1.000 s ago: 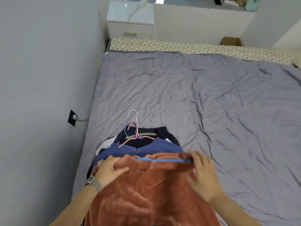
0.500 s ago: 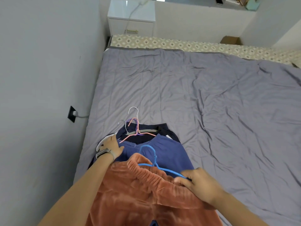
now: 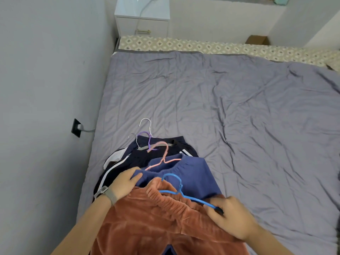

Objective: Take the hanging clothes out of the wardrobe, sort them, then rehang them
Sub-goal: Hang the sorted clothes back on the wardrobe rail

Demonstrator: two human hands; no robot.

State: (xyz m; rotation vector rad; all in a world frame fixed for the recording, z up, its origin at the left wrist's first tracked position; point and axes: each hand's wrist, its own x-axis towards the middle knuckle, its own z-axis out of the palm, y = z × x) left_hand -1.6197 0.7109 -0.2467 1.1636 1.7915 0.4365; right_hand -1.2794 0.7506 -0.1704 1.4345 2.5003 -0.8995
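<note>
Rust velour trousers (image 3: 156, 223) lie atop the clothes pile at lower centre of the frame, on the grey bedcover (image 3: 239, 116). Right hand (image 3: 230, 218) pinches the end of the blue hanger (image 3: 181, 189) at the waistband. Left hand (image 3: 123, 184) rests on the blue garment (image 3: 195, 175), fingers straight and together.

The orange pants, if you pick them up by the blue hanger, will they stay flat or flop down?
The orange pants would probably flop: the plush cloth already lies in soft folds. They may slide along the thin blue hanger, which the right hand grips at one end. They look thick, so likely heavy for pants.
</note>
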